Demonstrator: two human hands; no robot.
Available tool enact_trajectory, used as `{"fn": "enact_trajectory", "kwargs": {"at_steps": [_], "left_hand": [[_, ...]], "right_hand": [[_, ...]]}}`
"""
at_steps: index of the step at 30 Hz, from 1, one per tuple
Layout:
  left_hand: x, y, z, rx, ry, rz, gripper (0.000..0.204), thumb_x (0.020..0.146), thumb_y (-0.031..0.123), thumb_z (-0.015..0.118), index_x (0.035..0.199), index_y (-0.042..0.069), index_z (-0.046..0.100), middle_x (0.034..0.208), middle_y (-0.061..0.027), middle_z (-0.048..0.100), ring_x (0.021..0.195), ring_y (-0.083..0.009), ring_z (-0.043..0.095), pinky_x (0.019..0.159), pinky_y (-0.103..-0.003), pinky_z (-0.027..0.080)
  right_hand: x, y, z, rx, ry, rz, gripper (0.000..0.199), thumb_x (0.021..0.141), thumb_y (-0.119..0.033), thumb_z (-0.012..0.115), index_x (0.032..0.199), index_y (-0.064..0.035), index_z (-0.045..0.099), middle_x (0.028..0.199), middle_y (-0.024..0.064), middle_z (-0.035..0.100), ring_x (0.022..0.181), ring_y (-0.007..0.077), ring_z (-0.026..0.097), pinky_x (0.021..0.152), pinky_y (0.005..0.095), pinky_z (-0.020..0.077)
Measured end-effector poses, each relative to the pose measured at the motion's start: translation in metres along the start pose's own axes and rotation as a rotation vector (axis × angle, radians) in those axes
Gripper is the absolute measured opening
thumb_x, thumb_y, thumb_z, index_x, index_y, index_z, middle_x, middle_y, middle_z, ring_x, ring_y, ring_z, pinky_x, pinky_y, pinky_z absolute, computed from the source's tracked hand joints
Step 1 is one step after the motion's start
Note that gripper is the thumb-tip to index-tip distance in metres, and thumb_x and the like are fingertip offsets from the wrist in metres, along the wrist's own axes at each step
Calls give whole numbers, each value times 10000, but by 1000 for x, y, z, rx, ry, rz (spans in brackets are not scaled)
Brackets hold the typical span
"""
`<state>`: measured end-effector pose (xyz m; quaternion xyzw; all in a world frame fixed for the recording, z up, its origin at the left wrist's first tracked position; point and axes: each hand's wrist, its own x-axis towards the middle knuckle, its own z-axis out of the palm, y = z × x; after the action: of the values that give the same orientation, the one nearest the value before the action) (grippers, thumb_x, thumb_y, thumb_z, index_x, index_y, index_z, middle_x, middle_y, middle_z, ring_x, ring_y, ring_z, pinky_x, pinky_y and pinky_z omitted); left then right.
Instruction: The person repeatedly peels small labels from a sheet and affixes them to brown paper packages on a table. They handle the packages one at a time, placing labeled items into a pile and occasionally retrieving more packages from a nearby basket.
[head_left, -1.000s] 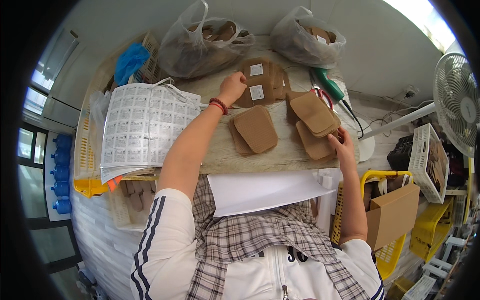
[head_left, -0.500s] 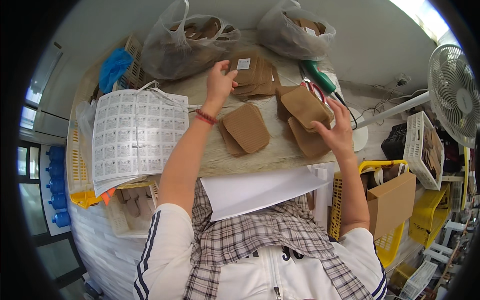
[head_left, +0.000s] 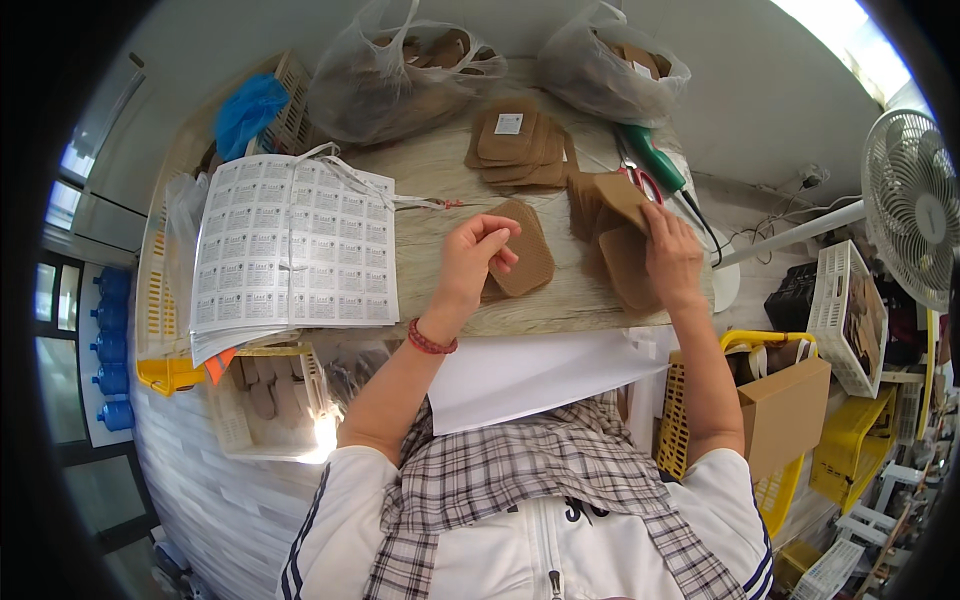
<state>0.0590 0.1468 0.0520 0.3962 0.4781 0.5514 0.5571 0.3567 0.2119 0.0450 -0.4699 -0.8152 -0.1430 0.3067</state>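
My left hand (head_left: 474, 262), a red bracelet at its wrist, is over the left part of a small group of brown textured pads (head_left: 530, 248) with rounded corners. Its fingers are curled in with the thumb against them; whatever they may hold is hidden. On the right my right hand (head_left: 675, 255) grips a brown pad (head_left: 622, 196) by its right edge, and that pad stands tilted. More loose brown pads (head_left: 630, 268) lie beneath it. Farther back is a fanned stack of brown pads (head_left: 510, 150) with a white label (head_left: 508, 124) on top.
Tied sheets of printed labels (head_left: 300, 250) cover the table's left side. Clear bags (head_left: 400, 90) of brown pieces stand at the back. Red-handled scissors (head_left: 645, 183) and a green-handled tool (head_left: 650, 158) lie at the right. A white fan (head_left: 910, 210) stands beyond.
My left hand has come back from the labelled stack toward me, over the small group of pads. My right hand has closed on a pad and tilted it up.
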Motion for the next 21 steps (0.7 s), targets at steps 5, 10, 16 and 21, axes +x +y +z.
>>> {"fn": "enact_trajectory", "kwargs": {"at_steps": [5,10,16,21], "left_hand": [[-19,-7,-4,-226,-51,-73,257,985,119,577,1197,-21,611,1124,-109,673,898,-160,664,760,-292,546],[-35,-12,25,-628,-254,-33,491,979,247,632,1380,8,481,1297,-108,592,1165,-204,597,955,-352,510],[-56,-3,21,-772,-12,-133,449,937,222,692,1319,50,532,1237,-74,625,1136,-221,617,980,-408,527],[-66,-19,21,-575,87,-236,465,966,233,656,1358,41,499,1259,-85,613,1172,-227,602,1002,-418,513]], "right_hand": [[30,-24,-31,659,181,459,294,922,4,574,1199,-76,631,1063,59,703,944,205,681,779,339,533],[45,-97,-51,1869,-45,916,286,985,-104,587,1246,12,577,1153,44,650,1009,131,627,862,273,517],[6,-120,-23,1498,-811,916,434,981,-230,640,1333,-7,520,1175,72,618,1065,160,602,913,314,509],[-5,-136,-4,1224,-549,589,602,932,-199,708,1420,10,423,1127,93,612,1030,141,570,915,274,466]]}}
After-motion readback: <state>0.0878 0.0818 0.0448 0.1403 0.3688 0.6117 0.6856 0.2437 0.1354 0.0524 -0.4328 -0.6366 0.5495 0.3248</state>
